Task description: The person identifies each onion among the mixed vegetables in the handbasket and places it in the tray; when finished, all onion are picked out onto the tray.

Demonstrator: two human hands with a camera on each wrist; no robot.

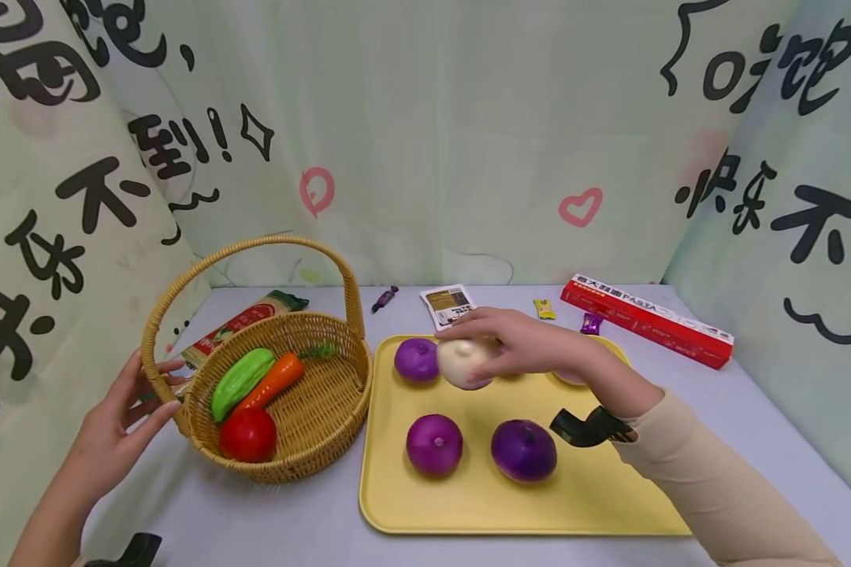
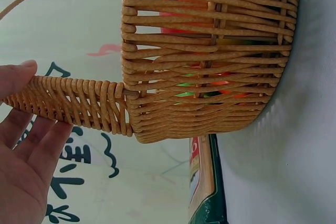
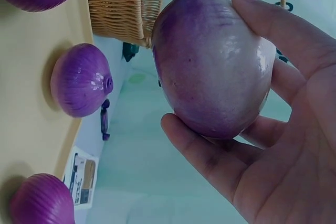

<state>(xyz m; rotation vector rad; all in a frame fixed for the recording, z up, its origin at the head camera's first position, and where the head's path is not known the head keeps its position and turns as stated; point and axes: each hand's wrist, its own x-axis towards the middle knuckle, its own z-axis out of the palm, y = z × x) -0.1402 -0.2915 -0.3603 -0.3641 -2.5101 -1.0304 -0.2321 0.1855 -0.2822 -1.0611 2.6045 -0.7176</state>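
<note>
My right hand [image 1: 514, 340] holds a purple-and-white onion [image 3: 212, 66] above the far part of the yellow tray [image 1: 468, 512]. Its pale side faces up in the head view. My left hand [image 1: 117, 429] grips the lower end of the handle of the wicker basket [image 1: 326, 449], thumb on one side and fingers on the other. Inside the basket lie a green vegetable [image 1: 243, 382], a carrot [image 1: 273, 380] and a red tomato [image 1: 248, 435]. Purple onions [image 1: 434, 445] sit on the tray, one of them darker [image 1: 523, 450]. My right arm partly covers the tray's far right part.
Behind the basket lies a red and green package [image 1: 248, 319]. Along the back are a dark wrapped candy [image 1: 384, 299], a white packet [image 1: 445, 303], a yellow candy [image 1: 544, 309] and a purple candy [image 1: 591, 324]. A red pasta box [image 1: 645, 321] lies at the back right. Printed curtains enclose the table.
</note>
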